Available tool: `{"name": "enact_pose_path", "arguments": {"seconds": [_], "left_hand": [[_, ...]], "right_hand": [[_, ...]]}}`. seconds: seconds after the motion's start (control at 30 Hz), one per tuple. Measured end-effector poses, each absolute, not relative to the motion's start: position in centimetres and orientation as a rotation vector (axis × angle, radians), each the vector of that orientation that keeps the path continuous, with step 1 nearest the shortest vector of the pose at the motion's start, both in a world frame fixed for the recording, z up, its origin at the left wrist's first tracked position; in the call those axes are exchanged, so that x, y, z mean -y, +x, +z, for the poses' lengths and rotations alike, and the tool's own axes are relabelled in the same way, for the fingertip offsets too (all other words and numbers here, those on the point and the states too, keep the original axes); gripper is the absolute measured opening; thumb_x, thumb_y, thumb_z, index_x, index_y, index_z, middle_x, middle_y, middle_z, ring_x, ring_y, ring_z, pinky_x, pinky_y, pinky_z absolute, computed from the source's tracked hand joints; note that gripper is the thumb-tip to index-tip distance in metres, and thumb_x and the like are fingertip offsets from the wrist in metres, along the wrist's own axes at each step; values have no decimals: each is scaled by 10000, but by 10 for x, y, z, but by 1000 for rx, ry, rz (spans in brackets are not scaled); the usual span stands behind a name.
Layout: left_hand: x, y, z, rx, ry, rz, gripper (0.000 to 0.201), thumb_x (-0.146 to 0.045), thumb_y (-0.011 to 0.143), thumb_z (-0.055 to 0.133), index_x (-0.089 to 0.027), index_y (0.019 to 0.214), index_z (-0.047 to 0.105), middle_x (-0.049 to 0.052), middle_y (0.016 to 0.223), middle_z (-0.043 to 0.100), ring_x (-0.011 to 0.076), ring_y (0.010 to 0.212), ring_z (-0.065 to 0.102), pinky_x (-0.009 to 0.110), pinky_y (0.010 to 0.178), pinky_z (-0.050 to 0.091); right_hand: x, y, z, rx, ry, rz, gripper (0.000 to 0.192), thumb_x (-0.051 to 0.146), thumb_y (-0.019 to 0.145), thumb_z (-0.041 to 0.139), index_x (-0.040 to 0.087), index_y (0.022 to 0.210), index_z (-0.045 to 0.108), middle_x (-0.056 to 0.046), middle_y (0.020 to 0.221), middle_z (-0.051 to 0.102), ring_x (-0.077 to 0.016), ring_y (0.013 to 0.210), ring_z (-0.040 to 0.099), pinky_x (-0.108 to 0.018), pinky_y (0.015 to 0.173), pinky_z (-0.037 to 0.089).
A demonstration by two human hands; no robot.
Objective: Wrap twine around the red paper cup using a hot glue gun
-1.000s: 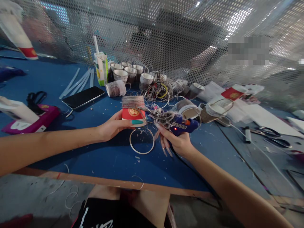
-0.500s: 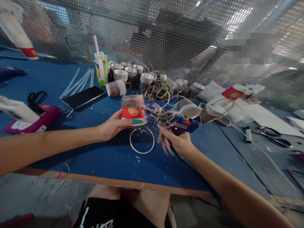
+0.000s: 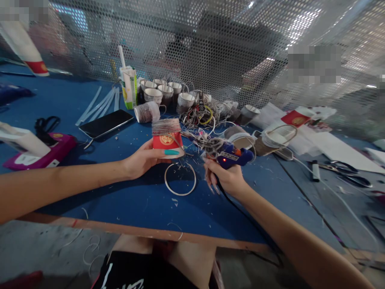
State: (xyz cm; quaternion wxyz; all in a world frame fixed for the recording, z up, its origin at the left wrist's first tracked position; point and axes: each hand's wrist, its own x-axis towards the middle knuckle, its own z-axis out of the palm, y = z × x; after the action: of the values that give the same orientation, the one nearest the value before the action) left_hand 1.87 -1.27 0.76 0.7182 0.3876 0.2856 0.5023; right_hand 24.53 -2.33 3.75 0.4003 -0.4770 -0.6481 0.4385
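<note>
A red paper cup, upside down with greyish cord wound around its upper part, is held in my left hand, the thumb lying across its white rim. My right hand grips a blue hot glue gun with a small red light on. Its front is matted with stringy glue and fibres, and its nozzle points left at the cup, a small distance from it. A loose strand hangs from the cup on the nozzle side. Below, a white ring lies on the blue table.
Several cord-wrapped cups stand at the back beside a drink carton and tangled wires. A phone and glue sticks lie left. Scissors lie right. The glue gun's black cable runs past my right forearm.
The glue gun has drawn slightly right, away from the cup. My left hand has shifted the cup a little left and up, still holding it.
</note>
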Motion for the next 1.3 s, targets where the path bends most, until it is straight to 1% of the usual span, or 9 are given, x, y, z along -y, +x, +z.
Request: {"name": "enact_pose_path", "arguments": {"seconds": [0.23, 0.37, 0.47, 0.57, 0.63, 0.77, 0.9, 1.03, 1.3], "left_hand": [[15, 18, 10, -643, 870, 1110, 452, -254, 572, 860, -170, 988, 705, 51, 963, 764, 243, 923, 700, 366, 824, 522], [13, 18, 9, -639, 864, 1102, 457, -233, 585, 860, -164, 1006, 698, 61, 992, 755, 238, 930, 700, 352, 808, 535], [11, 19, 7, -640, 864, 1100, 450, -214, 601, 862, -168, 1013, 686, 57, 997, 751, 218, 912, 701, 334, 797, 541], [10, 20, 7, -652, 842, 1108, 423, -201, 610, 862, -165, 992, 685, 54, 978, 753, 200, 888, 704, 310, 773, 546], [10, 21, 8, -665, 815, 1117, 411, -199, 608, 863, -157, 977, 687, 54, 956, 756, 194, 861, 708, 303, 759, 551], [12, 22, 10, -675, 798, 1118, 435, -224, 599, 874, -142, 983, 687, 57, 937, 759, 196, 836, 711, 311, 754, 556], [14, 22, 11, -667, 814, 1102, 478, -250, 566, 906, -165, 983, 687, 37, 935, 755, 187, 868, 703, 292, 759, 542], [15, 22, 12, -679, 859, 1076, 509, -259, 527, 930, -172, 959, 677, 23, 934, 748, 189, 889, 698, 297, 788, 527], [13, 18, 8, -637, 910, 1051, 547, -247, 565, 887, -164, 1057, 665, 66, 994, 751, 252, 959, 700, 354, 842, 527]], "right_hand": [[20, 245, 36, 1644, -1261, 1084, 509, 406, 756, 648, 225, 330, 437, -9, 324, 435, -127, 338, 487, -273, 374, 412], [8, 251, 30, 1625, -1409, 712, 327, 450, 769, 627, 228, 572, 487, -10, 499, 524, -155, 427, 510, -334, 442, 478], [-2, 258, 25, 1688, -1525, 164, 349, 444, 669, 722, 203, 838, 533, -116, 871, 625, -288, 793, 628, -506, 712, 555], [-6, 262, 24, 1793, -1486, -185, 698, 442, 620, 776, 121, 1161, 474, -259, 1252, 501, -437, 1213, 489, -680, 1003, 394], [-3, 260, 26, 1897, -1326, -272, 799, 422, 675, 751, 113, 1307, 372, -280, 1384, 403, -445, 1347, 377, -699, 1104, 268], [14, 254, 31, 2126, -844, -43, 725, 317, 762, 666, 242, 1380, 293, -181, 1517, 361, -379, 1447, 314, -634, 1153, 264], [29, 250, 34, 2213, -576, 391, 399, 289, 822, 594, 298, 1169, 396, -74, 1509, 466, -323, 1456, 313, -621, 1145, 287], [33, 250, 34, 2280, -646, 607, 160, 292, 895, 551, 273, 979, 416, -60, 1434, 573, -294, 1380, 366, -608, 1120, 281], [25, 244, 32, 1816, -678, 1095, 171, 385, 887, 548, 263, 905, 429, -85, 1329, 657, -285, 1328, 520, -517, 1047, 413]]}}
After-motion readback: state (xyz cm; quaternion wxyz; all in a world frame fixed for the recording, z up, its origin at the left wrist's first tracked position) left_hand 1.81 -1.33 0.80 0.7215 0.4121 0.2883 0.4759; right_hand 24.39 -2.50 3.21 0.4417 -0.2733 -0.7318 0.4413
